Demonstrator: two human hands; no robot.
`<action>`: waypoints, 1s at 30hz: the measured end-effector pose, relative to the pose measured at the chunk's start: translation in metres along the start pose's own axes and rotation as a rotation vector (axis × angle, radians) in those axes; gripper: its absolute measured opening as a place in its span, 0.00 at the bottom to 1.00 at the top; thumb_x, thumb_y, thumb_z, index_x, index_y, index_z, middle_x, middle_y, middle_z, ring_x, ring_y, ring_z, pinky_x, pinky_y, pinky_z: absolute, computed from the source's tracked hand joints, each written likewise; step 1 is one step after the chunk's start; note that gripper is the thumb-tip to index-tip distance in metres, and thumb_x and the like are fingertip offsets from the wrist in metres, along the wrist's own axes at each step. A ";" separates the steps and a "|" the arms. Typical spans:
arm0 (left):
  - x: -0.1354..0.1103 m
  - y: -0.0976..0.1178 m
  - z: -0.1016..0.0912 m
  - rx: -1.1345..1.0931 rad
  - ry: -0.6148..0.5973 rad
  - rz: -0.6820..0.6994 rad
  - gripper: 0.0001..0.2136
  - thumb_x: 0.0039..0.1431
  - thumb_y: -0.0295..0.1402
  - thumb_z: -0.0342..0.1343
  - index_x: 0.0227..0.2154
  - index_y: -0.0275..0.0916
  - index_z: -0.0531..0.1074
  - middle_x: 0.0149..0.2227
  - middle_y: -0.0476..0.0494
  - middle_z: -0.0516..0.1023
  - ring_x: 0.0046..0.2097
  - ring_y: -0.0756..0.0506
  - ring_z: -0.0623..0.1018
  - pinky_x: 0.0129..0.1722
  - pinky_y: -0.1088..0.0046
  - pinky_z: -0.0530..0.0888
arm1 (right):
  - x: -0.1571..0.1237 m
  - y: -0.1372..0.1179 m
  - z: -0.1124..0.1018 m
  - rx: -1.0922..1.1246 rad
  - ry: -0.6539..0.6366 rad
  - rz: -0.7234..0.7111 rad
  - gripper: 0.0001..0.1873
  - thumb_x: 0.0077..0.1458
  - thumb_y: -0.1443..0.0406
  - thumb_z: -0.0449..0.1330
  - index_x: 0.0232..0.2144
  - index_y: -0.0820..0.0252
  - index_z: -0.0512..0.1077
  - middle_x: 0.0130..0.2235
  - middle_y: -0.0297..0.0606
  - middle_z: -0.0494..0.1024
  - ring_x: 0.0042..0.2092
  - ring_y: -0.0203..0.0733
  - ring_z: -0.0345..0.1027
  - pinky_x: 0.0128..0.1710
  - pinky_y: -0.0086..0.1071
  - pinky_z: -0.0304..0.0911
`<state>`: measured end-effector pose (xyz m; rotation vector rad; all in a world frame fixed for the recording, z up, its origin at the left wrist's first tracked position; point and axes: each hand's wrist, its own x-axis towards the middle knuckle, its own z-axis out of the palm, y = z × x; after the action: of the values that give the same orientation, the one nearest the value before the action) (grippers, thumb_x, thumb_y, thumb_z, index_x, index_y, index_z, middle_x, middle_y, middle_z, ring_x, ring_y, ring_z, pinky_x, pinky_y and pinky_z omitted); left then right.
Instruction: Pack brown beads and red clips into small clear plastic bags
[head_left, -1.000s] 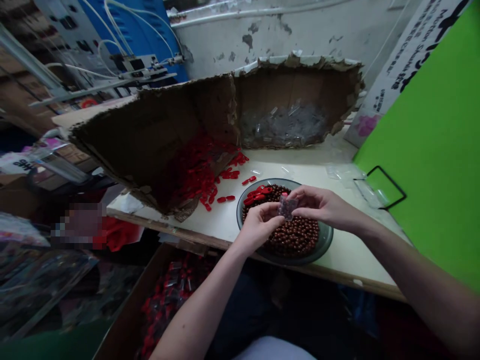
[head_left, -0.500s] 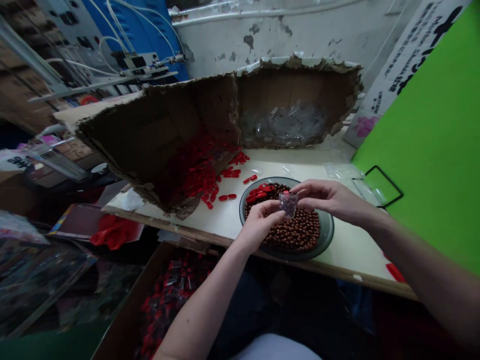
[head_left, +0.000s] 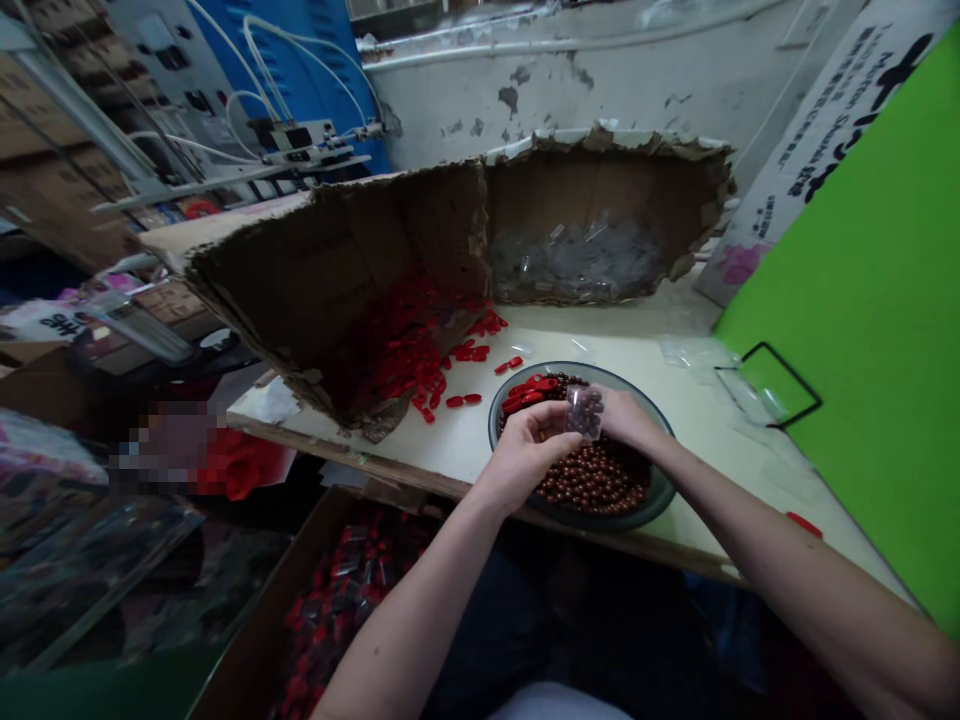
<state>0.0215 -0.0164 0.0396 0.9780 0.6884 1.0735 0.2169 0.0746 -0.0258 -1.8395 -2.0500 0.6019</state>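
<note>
A round grey dish (head_left: pixel 651 493) full of small brown beads (head_left: pixel 592 478) sits at the near edge of the pale table (head_left: pixel 697 395). Several red caps (head_left: pixel 526 390) lie on the beads at the dish's far left. Over the dish my left hand (head_left: pixel 525 452) pinches the lower edge of a small clear container (head_left: pixel 583 410) with beads inside. My right hand (head_left: pixel 628 418) closes on the same container from the right, low over the beads.
A torn cardboard box (head_left: pixel 360 270) on its side spills red caps (head_left: pixel 420 350) onto the table; a second torn box (head_left: pixel 600 215) holds clear pieces (head_left: pixel 577 262). A green panel (head_left: pixel 862 280) stands at right. Below the table, a box (head_left: pixel 337 590) holds filled red-capped containers.
Both hands have lowered with the container closer to the beads; my right hand dropped down into the dish. The view shifted slightly rightward.
</note>
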 end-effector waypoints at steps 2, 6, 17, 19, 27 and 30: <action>0.000 -0.001 -0.001 -0.006 0.002 0.000 0.16 0.44 0.31 0.66 0.37 0.34 0.76 0.36 0.42 0.80 0.38 0.47 0.78 0.48 0.65 0.71 | -0.001 0.001 -0.003 0.040 -0.001 0.005 0.11 0.48 0.60 0.62 0.35 0.59 0.74 0.37 0.44 0.81 0.39 0.49 0.73 0.37 0.33 0.62; 0.001 -0.005 -0.002 -0.026 0.017 -0.004 0.15 0.44 0.31 0.67 0.36 0.34 0.75 0.36 0.43 0.79 0.38 0.48 0.77 0.47 0.66 0.72 | -0.009 0.003 -0.015 0.149 -0.011 0.005 0.12 0.49 0.59 0.61 0.34 0.58 0.74 0.34 0.39 0.80 0.37 0.46 0.73 0.36 0.33 0.63; 0.004 -0.023 -0.015 -0.088 0.073 0.032 0.10 0.53 0.37 0.62 0.33 0.36 0.71 0.35 0.47 0.78 0.37 0.50 0.77 0.40 0.74 0.73 | -0.046 -0.021 -0.041 1.043 -0.246 0.087 0.22 0.47 0.63 0.66 0.46 0.55 0.69 0.44 0.38 0.78 0.45 0.42 0.73 0.44 0.34 0.68; 0.004 -0.024 -0.018 -0.135 0.092 0.020 0.11 0.53 0.37 0.62 0.35 0.37 0.69 0.37 0.44 0.79 0.41 0.47 0.79 0.41 0.72 0.74 | -0.049 -0.021 -0.045 1.115 -0.276 0.064 0.25 0.48 0.63 0.66 0.49 0.54 0.68 0.43 0.39 0.78 0.47 0.42 0.73 0.47 0.36 0.67; 0.012 -0.027 -0.021 -0.153 0.135 -0.050 0.17 0.51 0.39 0.63 0.41 0.36 0.69 0.37 0.42 0.80 0.38 0.45 0.81 0.37 0.72 0.75 | -0.046 -0.013 -0.040 1.140 -0.282 0.087 0.25 0.50 0.62 0.65 0.52 0.54 0.68 0.41 0.39 0.79 0.47 0.46 0.74 0.52 0.45 0.65; 0.016 -0.032 -0.020 -0.129 0.129 -0.059 0.16 0.52 0.39 0.62 0.41 0.36 0.70 0.36 0.43 0.79 0.35 0.46 0.80 0.35 0.72 0.75 | -0.046 -0.015 -0.037 1.024 -0.192 0.057 0.25 0.50 0.59 0.65 0.51 0.55 0.69 0.45 0.41 0.78 0.45 0.46 0.75 0.50 0.44 0.68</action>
<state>0.0225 -0.0001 0.0024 0.7785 0.7395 1.1215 0.2275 0.0314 0.0155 -1.2239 -1.3173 1.5233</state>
